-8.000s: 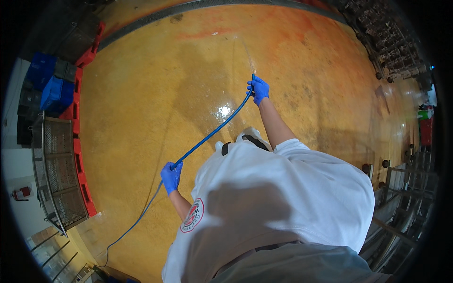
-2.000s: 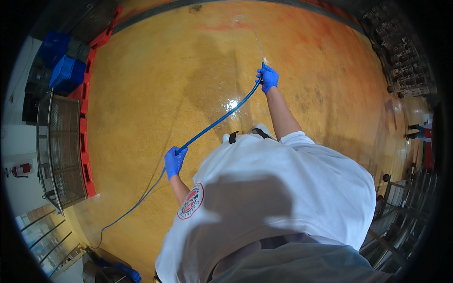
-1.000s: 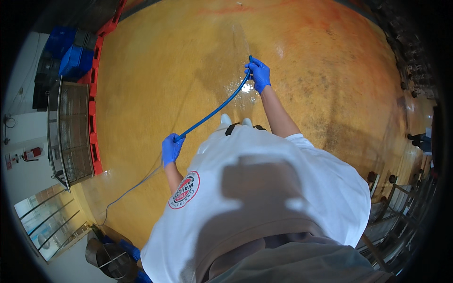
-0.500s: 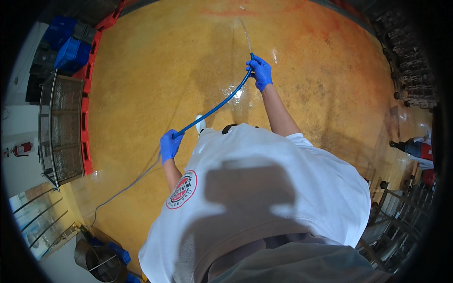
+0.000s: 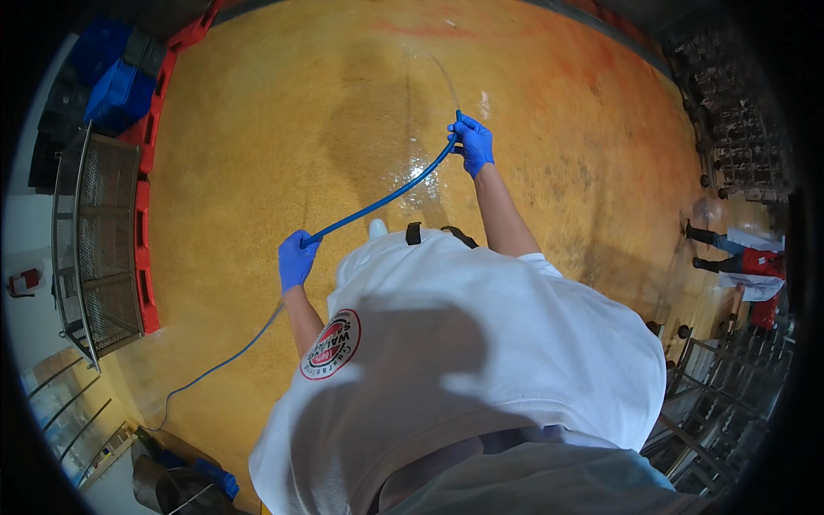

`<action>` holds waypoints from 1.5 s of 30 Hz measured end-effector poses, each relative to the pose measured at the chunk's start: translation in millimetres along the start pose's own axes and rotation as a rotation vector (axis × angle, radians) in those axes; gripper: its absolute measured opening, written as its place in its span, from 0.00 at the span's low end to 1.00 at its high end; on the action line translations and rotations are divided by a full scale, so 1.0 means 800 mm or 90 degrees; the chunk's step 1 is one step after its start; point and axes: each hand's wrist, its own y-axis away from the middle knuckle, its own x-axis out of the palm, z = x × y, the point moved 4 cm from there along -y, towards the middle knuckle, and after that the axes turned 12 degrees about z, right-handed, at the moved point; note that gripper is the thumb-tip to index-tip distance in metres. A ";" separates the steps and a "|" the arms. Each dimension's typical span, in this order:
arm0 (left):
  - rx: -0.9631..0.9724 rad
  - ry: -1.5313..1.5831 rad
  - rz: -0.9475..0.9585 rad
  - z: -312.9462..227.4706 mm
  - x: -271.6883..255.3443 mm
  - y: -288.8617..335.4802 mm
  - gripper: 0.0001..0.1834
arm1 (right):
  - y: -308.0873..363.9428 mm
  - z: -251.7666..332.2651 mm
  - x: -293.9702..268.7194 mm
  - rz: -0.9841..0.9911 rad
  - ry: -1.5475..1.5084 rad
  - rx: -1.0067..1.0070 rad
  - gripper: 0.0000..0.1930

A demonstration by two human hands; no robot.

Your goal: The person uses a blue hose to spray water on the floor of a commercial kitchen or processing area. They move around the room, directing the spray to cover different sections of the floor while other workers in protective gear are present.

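1. So the right hand [image 5: 474, 146], blue glove on, is closing its fingers around the blue hose [image 5: 402, 190] right near the end. The tip is poking out just past the fingers, and a thin stream of water [image 5: 446, 75] is arcing away from it toward the far floor [image 5: 240, 172].
2. The left hand [image 5: 296, 260], gloved too, is holding the same hose farther down, mostly closed on it. Its fingertips are kinda hard to make out, so I can't really say how tight that grip is.
3. Between the hands the hose is sagging in a gentle curve above a shiny wet patch, running from lower left to upper right.
4. Past the left hand, it's reappearing beside the wrist and trailing off toward the lower left.
5. Over on the left, a mesh cart [image 5: 107, 249] is standing beside some red pallets [image 5: 144, 257], with a blue bin [image 5: 120, 94] sitting near its far end.
6. Way out at the right edge, another person [image 5: 755, 260] in red and white is standing near some metal racks [image 5: 717, 390].
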 end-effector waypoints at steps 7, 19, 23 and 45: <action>0.009 0.038 0.007 0.023 -0.034 -0.020 0.09 | -0.013 -0.004 0.049 -0.006 0.007 -0.011 0.11; 0.045 0.054 0.002 0.029 -0.047 -0.069 0.11 | -0.045 0.027 0.079 -0.006 0.056 -0.040 0.12; 0.036 0.047 0.014 0.025 -0.042 -0.075 0.12 | -0.049 0.038 0.082 -0.007 0.048 -0.072 0.14; 0.039 -0.006 0.081 0.052 -0.037 -0.098 0.14 | -0.022 -0.268 -0.055 -0.069 0.023 0.348 0.08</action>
